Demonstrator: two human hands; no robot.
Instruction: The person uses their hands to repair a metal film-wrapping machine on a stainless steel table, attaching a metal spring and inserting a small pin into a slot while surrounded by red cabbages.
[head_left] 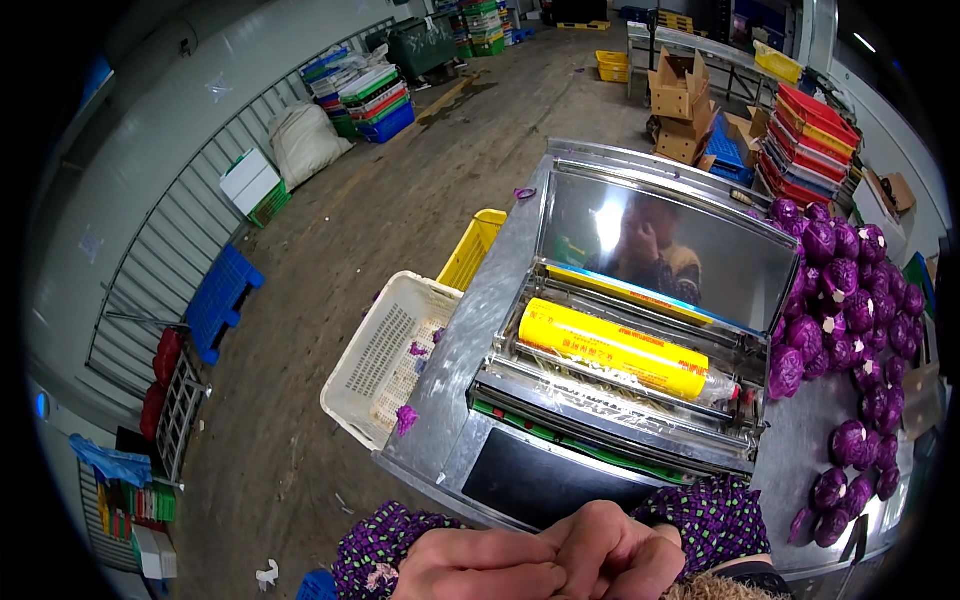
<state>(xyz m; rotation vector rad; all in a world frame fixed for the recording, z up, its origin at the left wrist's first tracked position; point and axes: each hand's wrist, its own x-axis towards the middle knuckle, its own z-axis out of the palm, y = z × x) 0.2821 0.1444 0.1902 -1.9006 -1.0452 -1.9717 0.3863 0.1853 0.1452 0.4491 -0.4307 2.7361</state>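
Observation:
My left hand (485, 563) and my right hand (622, 548) meet at the lower edge, close to my body. Their fingers are curled and pressed against each other, and whatever lies between them is hidden. Purple patterned sleeves cover both wrists. Just beyond them stands a steel wrapping machine (572, 478) with a dark front plate. A film roll with a yellow label (615, 347) lies across its rollers, and a raised shiny panel (660, 245) leans behind it. Many purple cabbages (848, 440) are heaped on the steel table to the right.
Left of the machine stand a white basket (375, 350) with purple leaf scraps and a yellow crate (470, 250). Red trays (808, 150) and cardboard boxes (682, 105) are stacked beyond it. A blue pallet (222, 300) leans on the wall railing at left.

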